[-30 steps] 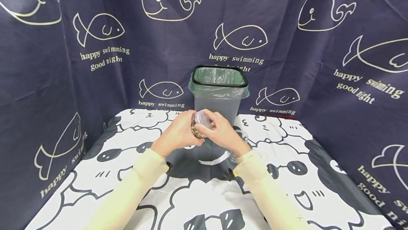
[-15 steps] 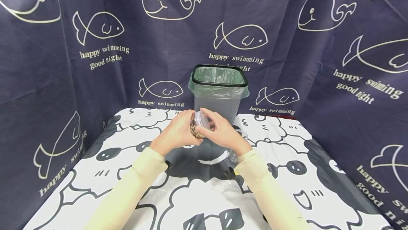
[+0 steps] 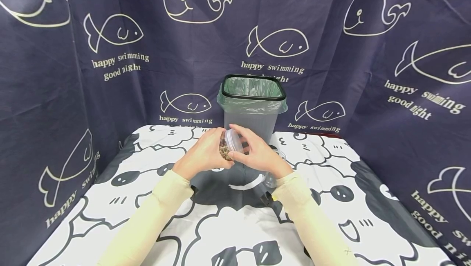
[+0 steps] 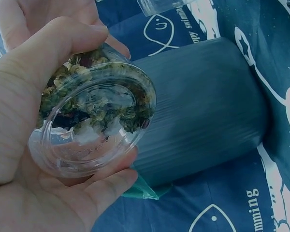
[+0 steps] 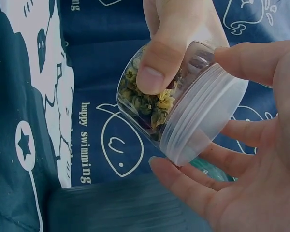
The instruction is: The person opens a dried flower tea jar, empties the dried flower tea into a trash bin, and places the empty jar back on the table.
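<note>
A clear jar [image 4: 94, 121] of dried yellow-green flower buds is held tilted on its side above the table, in front of the bin. My left hand [image 3: 206, 149] grips its body, the thumb lying across the wall in the right wrist view. A translucent white screw lid [image 5: 208, 116] sits on the jar's mouth, facing right. Around that lid curve the fingers of my right hand [image 3: 259, 155], with fingertips at opposite sides of its rim and the palm apart from it.
Behind the hands stands a grey bin [image 3: 250, 120] with a green liner and black rim. Clear containers [image 3: 270, 181] stand on the table [image 3: 235, 229] by the right wrist, partly hidden. Dark printed curtains [image 3: 191, 61] enclose the back and sides.
My right hand has turned slightly and its fingers have spread on the lid, the thumb shifting down along the rim. The left hand and jar stay nearly in place.
</note>
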`<state>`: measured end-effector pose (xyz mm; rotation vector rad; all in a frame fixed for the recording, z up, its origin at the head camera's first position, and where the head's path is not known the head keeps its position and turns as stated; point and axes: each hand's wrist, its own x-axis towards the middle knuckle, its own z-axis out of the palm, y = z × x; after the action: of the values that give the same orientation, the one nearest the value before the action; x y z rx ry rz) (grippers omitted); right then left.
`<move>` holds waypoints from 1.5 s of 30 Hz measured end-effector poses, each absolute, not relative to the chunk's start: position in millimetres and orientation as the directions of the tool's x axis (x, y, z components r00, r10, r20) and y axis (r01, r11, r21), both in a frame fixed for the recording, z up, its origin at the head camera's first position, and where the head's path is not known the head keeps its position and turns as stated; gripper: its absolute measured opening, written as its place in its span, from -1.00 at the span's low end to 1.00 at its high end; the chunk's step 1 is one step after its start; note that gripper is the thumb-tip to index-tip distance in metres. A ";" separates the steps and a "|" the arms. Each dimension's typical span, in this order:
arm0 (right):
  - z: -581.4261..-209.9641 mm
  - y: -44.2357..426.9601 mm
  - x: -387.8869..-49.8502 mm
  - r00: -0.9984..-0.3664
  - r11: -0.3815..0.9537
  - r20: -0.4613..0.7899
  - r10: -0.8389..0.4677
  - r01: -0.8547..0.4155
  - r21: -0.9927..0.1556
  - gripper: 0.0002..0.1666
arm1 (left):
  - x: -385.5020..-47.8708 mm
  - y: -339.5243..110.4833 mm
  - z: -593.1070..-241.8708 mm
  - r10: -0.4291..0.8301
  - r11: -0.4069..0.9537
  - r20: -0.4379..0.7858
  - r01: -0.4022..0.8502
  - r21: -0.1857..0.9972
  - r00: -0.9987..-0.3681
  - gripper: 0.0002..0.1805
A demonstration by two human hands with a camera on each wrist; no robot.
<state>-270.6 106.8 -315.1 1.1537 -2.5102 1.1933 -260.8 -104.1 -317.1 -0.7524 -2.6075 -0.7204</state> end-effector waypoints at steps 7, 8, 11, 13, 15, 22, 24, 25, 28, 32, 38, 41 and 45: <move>-316.6 108.1 -271.9 -0.670 0.343 0.425 -0.609 -0.706 -0.620 -0.01 | -261.2 -104.1 -318.2 0.406 0.725 0.447 0.579 0.373 -0.797 -0.11; -316.7 108.3 -271.9 -0.668 0.339 0.424 -0.611 -0.706 -0.622 -0.01 | -261.2 -104.1 -318.2 0.408 0.723 0.451 0.582 0.372 -0.794 -0.12; -316.8 108.8 -271.9 -0.661 0.326 0.426 -0.618 -0.708 -0.626 -0.01 | -261.4 -103.8 -318.4 0.415 0.716 0.461 0.594 0.367 -0.785 -0.13; -316.8 109.0 -272.2 -0.653 0.309 0.431 -0.623 -0.712 -0.631 0.01 | -261.7 -103.8 -318.6 0.418 0.713 0.465 0.599 0.363 -0.780 -0.14; -316.7 109.0 -272.5 -0.642 0.294 0.440 -0.628 -0.719 -0.630 0.02 | -262.1 -103.9 -318.9 0.423 0.710 0.471 0.606 0.359 -0.774 -0.15; -317.3 108.2 -273.8 -0.602 0.247 0.460 -0.652 -0.743 -0.623 0.03 | -262.3 -104.7 -319.4 0.434 0.704 0.481 0.620 0.347 -0.762 -0.15; -317.0 108.5 -273.2 -0.600 0.253 0.461 -0.654 -0.747 -0.615 0.03 | -262.5 -104.8 -319.4 0.433 0.703 0.476 0.618 0.353 -0.765 -0.15; -317.1 108.7 -273.1 -0.599 0.254 0.463 -0.654 -0.750 -0.611 0.03 | -262.7 -104.8 -319.6 0.434 0.703 0.474 0.617 0.355 -0.766 -0.15; -316.9 109.1 -273.3 -0.595 0.258 0.468 -0.654 -0.756 -0.601 0.03 | -263.1 -104.6 -320.2 0.434 0.702 0.475 0.618 0.355 -0.766 -0.13; -317.2 109.2 -274.4 -0.589 0.260 0.471 -0.657 -0.763 -0.593 0.04 | -263.3 -104.4 -320.8 0.437 0.702 0.482 0.623 0.345 -0.759 -0.12; -316.3 111.0 -273.5 -0.588 0.267 0.460 -0.665 -0.763 -0.588 0.15 | -262.3 -102.9 -320.8 0.446 0.708 0.497 0.633 0.313 -0.744 -0.18; -313.6 111.6 -270.7 -0.628 0.305 0.445 -0.639 -0.737 -0.603 0.10 | -261.3 -102.0 -320.0 0.440 0.712 0.486 0.623 0.323 -0.755 -0.18; -311.8 110.5 -269.2 -0.688 0.368 0.433 -0.582 -0.698 -0.615 -0.09 | -258.8 -101.4 -318.6 0.431 0.713 0.472 0.611 0.344 -0.769 -0.17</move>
<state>-269.2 110.5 -311.8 1.1681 -2.4777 1.2220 -258.8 -101.4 -318.6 -0.8101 -2.5613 -0.6983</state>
